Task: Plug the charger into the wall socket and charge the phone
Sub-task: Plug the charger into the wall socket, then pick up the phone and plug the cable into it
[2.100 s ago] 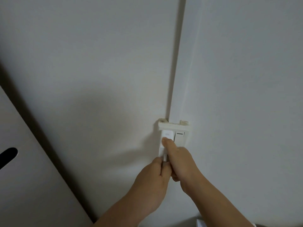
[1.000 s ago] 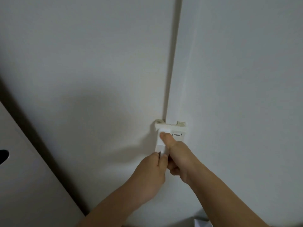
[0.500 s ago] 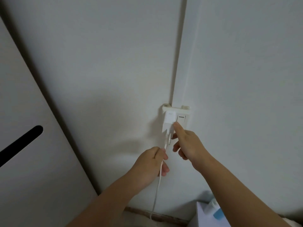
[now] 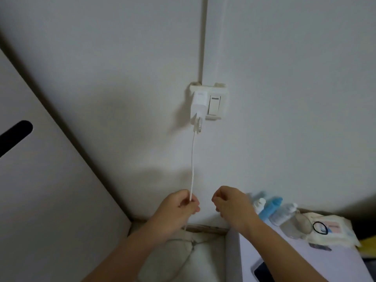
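A white charger sits plugged into the left half of the wall socket plate, beside a rocker switch. Its white cable hangs straight down into my left hand, which pinches it between thumb and fingers well below the socket. My right hand hovers to the right of the cable with fingers curled and nothing in them. The phone lies dark, screen up, on the white table at the bottom right, partly behind my right forearm.
A white cabinet with a dark slot handle fills the left. On the table at the right stand several bottles, a tissue pack with a black hair tie, and a yellow item at the edge.
Both hands have dropped away from the socket. My right hand let go of the charger, and my left hand slid down along the cable. The view tilted down, showing the table.
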Motion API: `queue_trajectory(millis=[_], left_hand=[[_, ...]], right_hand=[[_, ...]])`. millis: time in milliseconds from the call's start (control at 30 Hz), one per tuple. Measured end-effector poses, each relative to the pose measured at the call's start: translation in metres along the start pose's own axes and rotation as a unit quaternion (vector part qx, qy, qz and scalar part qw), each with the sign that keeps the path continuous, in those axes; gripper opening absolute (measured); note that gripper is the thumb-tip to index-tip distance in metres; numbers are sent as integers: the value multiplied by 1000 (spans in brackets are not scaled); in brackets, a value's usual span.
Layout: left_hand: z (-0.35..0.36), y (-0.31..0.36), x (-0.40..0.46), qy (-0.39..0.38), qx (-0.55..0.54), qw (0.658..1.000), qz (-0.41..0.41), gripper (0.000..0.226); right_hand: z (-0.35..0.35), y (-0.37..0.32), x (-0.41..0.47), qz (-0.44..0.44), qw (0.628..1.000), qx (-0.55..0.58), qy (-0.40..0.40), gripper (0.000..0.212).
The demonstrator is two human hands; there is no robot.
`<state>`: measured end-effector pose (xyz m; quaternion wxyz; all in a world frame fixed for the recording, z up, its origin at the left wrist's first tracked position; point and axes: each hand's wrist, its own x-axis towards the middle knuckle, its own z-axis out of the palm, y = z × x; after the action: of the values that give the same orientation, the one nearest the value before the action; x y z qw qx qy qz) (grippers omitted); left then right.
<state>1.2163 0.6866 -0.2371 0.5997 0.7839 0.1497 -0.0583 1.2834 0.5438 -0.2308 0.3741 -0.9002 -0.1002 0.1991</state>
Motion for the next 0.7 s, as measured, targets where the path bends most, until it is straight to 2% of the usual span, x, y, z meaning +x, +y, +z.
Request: queue_trajectory(millis=[100, 233, 333, 533, 700], left_hand=[[9, -27, -1, 11, 17, 1000, -19, 24], [20, -55, -6, 33, 28, 998, -36, 17], [29, -78, -11, 34, 28, 997, -60, 25], [55, -121, -18, 84, 42, 987, -130, 19], [87, -160, -29, 124, 28, 976, -177, 19]], right_hand=[[18, 26, -7, 8, 1000, -10, -21, 15], [39, 60, -15, 6, 998, -31, -55, 31], [52, 83, -19, 15, 996, -38, -75, 34], [75, 126, -24, 24, 990, -63, -120, 32], [95, 172, -29, 25, 983, -83, -164, 18]])
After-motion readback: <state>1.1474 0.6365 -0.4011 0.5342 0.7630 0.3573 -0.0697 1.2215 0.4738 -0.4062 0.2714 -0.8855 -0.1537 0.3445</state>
